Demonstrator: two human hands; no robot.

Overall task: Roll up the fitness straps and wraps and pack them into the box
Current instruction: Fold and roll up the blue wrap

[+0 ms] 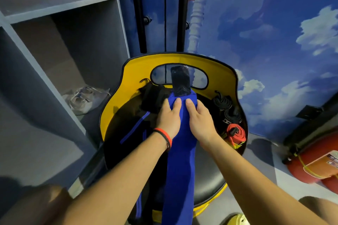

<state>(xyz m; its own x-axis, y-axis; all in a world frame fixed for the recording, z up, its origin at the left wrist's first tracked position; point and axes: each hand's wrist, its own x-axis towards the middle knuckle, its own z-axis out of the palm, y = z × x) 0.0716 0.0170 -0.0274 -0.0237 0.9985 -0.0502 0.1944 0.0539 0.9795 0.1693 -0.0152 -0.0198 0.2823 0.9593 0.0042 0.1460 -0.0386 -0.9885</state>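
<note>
A long blue wrap [180, 166] lies stretched along the black seat of a yellow chair [136, 73], running from the backrest towards me. Its far end carries a dark patch [180, 83]. My left hand [169, 117] and my right hand [199, 120] grip the wrap side by side near that far end, thumbs on top and fingers curled round its edges. A rolled red strap [236, 133] and rolled black straps [226, 106] sit at the seat's right side. Black wraps with blue trim [139, 128] lie at the left. No box is in view.
Grey shelves [54, 42] stand at the left, with a clear plastic bag [86, 98] on a lower shelf. A wall with painted clouds [274, 42] rises behind the chair. Red cylinders [314, 162] lie on the floor at the right.
</note>
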